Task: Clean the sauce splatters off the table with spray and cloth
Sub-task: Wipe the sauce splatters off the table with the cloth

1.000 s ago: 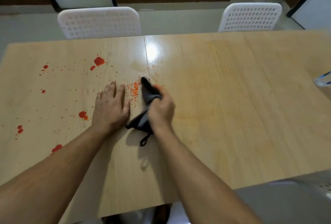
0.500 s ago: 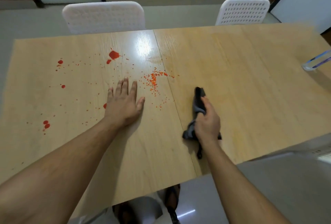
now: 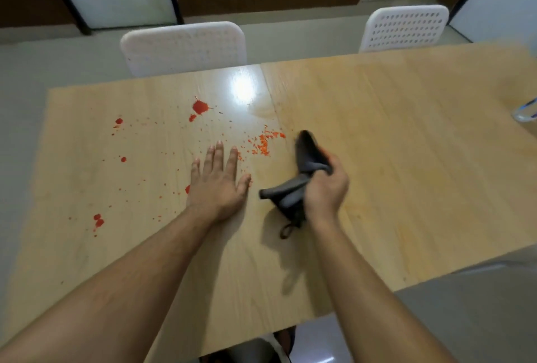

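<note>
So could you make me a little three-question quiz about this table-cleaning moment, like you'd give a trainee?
1. True or false: the left hand lies flat on the table and holds nothing.
2. What does the right hand grip?
A. a spray bottle
B. a dark cloth
C. a sponge
3. Fill in: the largest red splatter lies on the ___ side of the table's centre seam, seen from the person.

Key:
1. True.
2. B, the dark cloth.
3. Left; the stretch right of the seam shows no red spots.
</note>
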